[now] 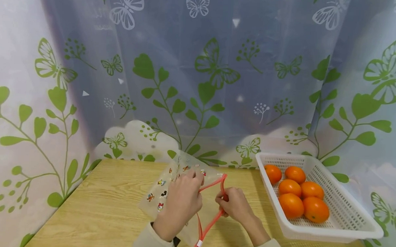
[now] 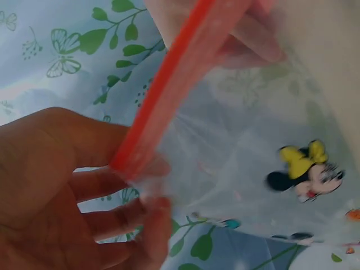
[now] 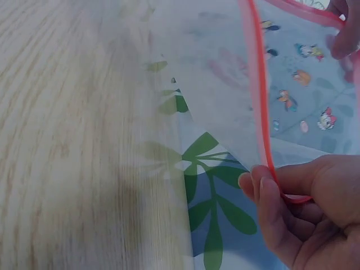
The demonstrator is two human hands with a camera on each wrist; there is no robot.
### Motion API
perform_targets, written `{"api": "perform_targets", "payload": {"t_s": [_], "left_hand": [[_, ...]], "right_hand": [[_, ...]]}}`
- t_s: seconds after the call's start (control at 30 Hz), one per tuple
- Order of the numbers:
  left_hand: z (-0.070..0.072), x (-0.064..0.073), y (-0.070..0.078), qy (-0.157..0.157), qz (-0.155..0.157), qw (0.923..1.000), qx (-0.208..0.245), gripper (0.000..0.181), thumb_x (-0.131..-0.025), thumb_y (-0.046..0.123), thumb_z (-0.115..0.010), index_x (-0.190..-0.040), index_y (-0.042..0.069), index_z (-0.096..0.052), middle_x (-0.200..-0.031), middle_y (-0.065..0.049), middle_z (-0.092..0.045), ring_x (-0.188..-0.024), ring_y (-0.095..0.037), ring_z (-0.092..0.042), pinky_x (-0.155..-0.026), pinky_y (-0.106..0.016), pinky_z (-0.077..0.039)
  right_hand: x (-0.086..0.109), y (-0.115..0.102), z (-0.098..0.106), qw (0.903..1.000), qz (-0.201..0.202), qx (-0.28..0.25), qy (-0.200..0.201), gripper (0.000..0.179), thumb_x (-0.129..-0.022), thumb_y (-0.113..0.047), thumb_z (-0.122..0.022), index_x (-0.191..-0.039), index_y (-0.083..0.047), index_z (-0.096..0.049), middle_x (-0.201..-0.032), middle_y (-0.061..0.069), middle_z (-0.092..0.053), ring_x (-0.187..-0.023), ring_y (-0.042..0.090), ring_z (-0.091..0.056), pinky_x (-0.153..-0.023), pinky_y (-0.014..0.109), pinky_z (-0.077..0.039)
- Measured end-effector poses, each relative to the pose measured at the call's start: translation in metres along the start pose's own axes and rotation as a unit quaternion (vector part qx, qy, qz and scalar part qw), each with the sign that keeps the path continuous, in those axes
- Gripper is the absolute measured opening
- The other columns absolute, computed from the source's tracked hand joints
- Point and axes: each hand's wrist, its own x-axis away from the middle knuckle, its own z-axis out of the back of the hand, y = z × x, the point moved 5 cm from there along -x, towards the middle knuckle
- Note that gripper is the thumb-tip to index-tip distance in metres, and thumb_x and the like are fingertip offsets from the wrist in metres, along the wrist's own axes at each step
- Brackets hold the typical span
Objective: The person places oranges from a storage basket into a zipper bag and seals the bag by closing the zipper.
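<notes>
A clear zip bag with small cartoon prints and a red zip edge is held above the table, its mouth spread apart. My left hand grips one side of that mouth; up close, the left hand has the red edge between thumb and fingers. On the opposite side my right hand pinches the red rim, with thumb and fingertips of the right hand meeting on it. A white slider sits at the near corner of the zip. No item shows inside the bag.
To the right stands a white plastic basket with several orange round fruits gathered toward its left side. The wooden table spreads under everything. A curtain with butterflies and leaves encloses the back and sides.
</notes>
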Motion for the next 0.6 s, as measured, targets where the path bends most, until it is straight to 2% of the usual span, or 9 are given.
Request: {"api": "perform_targets", "payload": {"t_s": [0.1,0.17,0.27,0.33,0.43,0.53,0.6], "left_hand": [[-0.001,0.001,0.001,-0.018,-0.008,0.9998,0.005,0.021,-0.073,-0.005,-0.072,-0.084,0.012,-0.068,-0.077,0.001,-0.059,-0.056,-0.016,-0.052,-0.044,-0.023,-0.035],[-0.001,0.002,0.001,-0.022,-0.012,0.9996,0.011,0.019,-0.074,-0.005,-0.072,-0.085,0.011,-0.07,-0.077,0.0,-0.06,-0.056,-0.016,-0.052,-0.045,-0.023,-0.036],[-0.001,0.002,0.001,-0.015,-0.012,0.9997,0.016,0.017,-0.076,-0.007,-0.072,-0.085,0.008,-0.07,-0.075,-0.001,-0.06,-0.055,-0.017,-0.055,-0.046,-0.023,-0.039],[0.0,0.001,0.001,-0.005,-0.009,0.9998,0.015,0.015,-0.078,-0.007,-0.072,-0.083,0.007,-0.07,-0.073,-0.001,-0.06,-0.054,-0.018,-0.057,-0.045,-0.023,-0.039],[-0.003,0.0,-0.001,-0.008,0.005,0.9997,0.021,0.014,-0.079,-0.005,-0.073,-0.081,0.008,-0.069,-0.071,-0.001,-0.059,-0.052,-0.018,-0.056,-0.042,-0.022,-0.037],[-0.008,0.0,-0.003,-0.041,0.022,0.9984,0.034,0.014,-0.078,0.0,-0.078,-0.087,0.008,-0.072,-0.074,-0.002,-0.061,-0.055,-0.018,-0.056,-0.043,-0.023,-0.038],[-0.012,0.0,-0.003,-0.064,0.031,0.9964,0.047,0.019,-0.077,0.002,-0.08,-0.093,0.008,-0.074,-0.078,-0.003,-0.065,-0.058,-0.018,-0.058,-0.045,-0.023,-0.04]], "right_hand": [[0.0,-0.001,0.001,0.9999,0.001,-0.009,-0.012,0.008,-0.095,-0.003,-0.069,-0.092,0.0,-0.076,-0.056,0.001,-0.064,-0.043,0.005,-0.057,-0.042,0.021,-0.052],[0.001,-0.002,0.002,0.9997,0.001,-0.018,-0.015,0.009,-0.096,-0.002,-0.068,-0.102,0.003,-0.073,-0.06,0.003,-0.066,-0.046,0.007,-0.058,-0.043,0.02,-0.052],[0.001,-0.004,0.005,0.9994,0.006,-0.033,0.002,0.021,-0.095,0.001,-0.068,-0.116,0.004,-0.067,-0.068,0.006,-0.068,-0.05,0.009,-0.061,-0.046,0.02,-0.053],[0.001,-0.005,0.008,0.9987,0.016,-0.041,0.026,0.027,-0.094,0.004,-0.069,-0.12,0.003,-0.064,-0.073,0.008,-0.07,-0.053,0.009,-0.063,-0.048,0.019,-0.053],[0.0,-0.008,0.012,0.9964,0.03,-0.054,0.058,0.021,-0.093,0.006,-0.069,-0.113,0.002,-0.066,-0.078,0.011,-0.072,-0.055,0.008,-0.064,-0.05,0.019,-0.055],[-0.001,-0.008,0.014,0.9955,0.035,-0.06,0.064,0.011,-0.094,0.005,-0.068,-0.105,0.001,-0.068,-0.08,0.011,-0.073,-0.056,0.007,-0.064,-0.051,0.024,-0.058],[-0.001,-0.009,0.014,0.996,0.032,-0.06,0.058,0.01,-0.095,0.005,-0.067,-0.105,0.001,-0.069,-0.081,0.011,-0.074,-0.055,0.007,-0.065,-0.053,0.031,-0.061]]}}
